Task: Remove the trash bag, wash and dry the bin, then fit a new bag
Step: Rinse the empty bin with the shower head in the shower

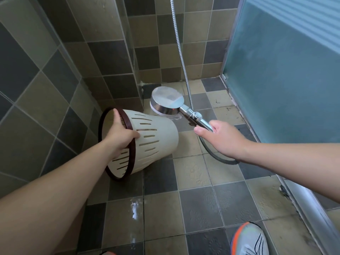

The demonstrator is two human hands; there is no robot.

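- Head view: gripping the dark brown rim [117, 144] of a cream slotted bin [156, 142] with the left hand [120, 136], fingers curling inside the mouth and thumb pressing on the outer wall.
- Bin tilting on its side at about 9 o'clock from the middle of the picture, mouth turning toward the camera and the left wall, closed base pointing toward 2 o'clock, lower rim edge sitting close to the floor; touching or hovering, cannot tell.
- Showing no bag inside the bin.
- Holding the chrome handle of a shower head [166, 103] with the right hand [223, 137], fingers wrapping round the handle, thumb lying along its near side.
- Shower head hanging just above the bin's base at about 12 o'clock, round face pointing downward, a pale blur showing beneath it; water flowing or not, cannot tell.
- Metal hose [181, 52] running down from 12 o'clock along the wall, then looping under the right wrist at 3 o'clock.
- Tiled floor [198, 205] lying below in grey and beige squares, a wet glint showing at 6 o'clock.
- Frosted blue glass door [287, 74] standing at 2 o'clock.
- Grey and orange shoe [248, 238] peeking in at 5 o'clock.
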